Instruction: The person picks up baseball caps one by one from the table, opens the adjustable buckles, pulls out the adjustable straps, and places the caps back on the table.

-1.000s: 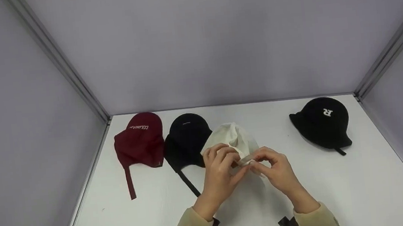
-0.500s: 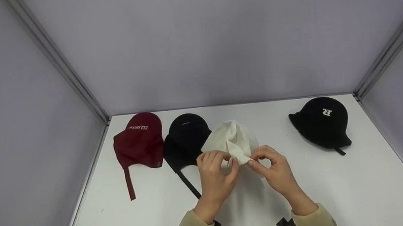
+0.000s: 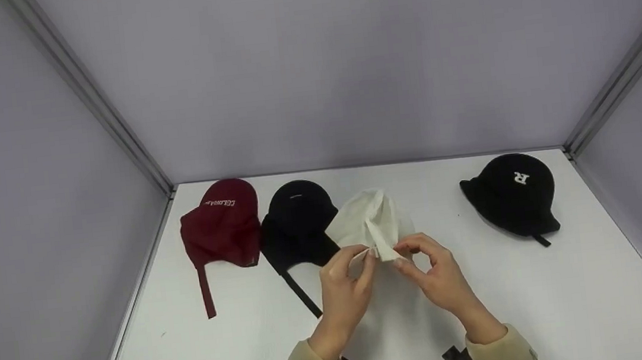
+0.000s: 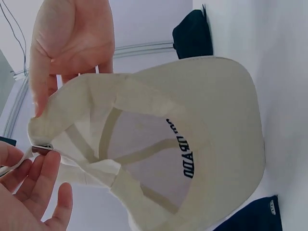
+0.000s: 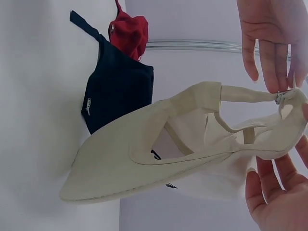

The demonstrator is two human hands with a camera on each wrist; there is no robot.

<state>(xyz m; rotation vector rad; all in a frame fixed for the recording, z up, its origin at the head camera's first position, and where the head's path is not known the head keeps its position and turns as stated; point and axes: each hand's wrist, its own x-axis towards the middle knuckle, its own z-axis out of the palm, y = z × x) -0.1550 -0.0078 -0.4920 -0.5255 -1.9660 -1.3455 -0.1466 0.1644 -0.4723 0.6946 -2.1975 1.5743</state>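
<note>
A cream baseball cap (image 3: 352, 221) is held up between both hands, its back edge towards me. The left hand (image 3: 343, 288) pinches the narrow back strap (image 5: 248, 95) beside a small metal buckle (image 4: 42, 148). At the cap's rear edge, the right hand (image 3: 443, 274) grips the fabric between thumb and fingers. The left wrist view looks into the cap, with dark lettering (image 4: 185, 154) near the brim (image 4: 224, 125). Fingers partly hide the buckle in the head view.
Left of the held cap lie a dark navy cap (image 3: 300, 212) and a maroon cap (image 3: 225, 232), each with a strap hanging forward. A black cap (image 3: 514, 198) with a white R lies at the right. Grey panels (image 3: 310, 74) enclose the white table (image 3: 595, 294).
The left hand has drawn left from the right hand, and its fingers now pinch the strap. The right hand stays nearly still. The cap's crown has shifted slightly right.
</note>
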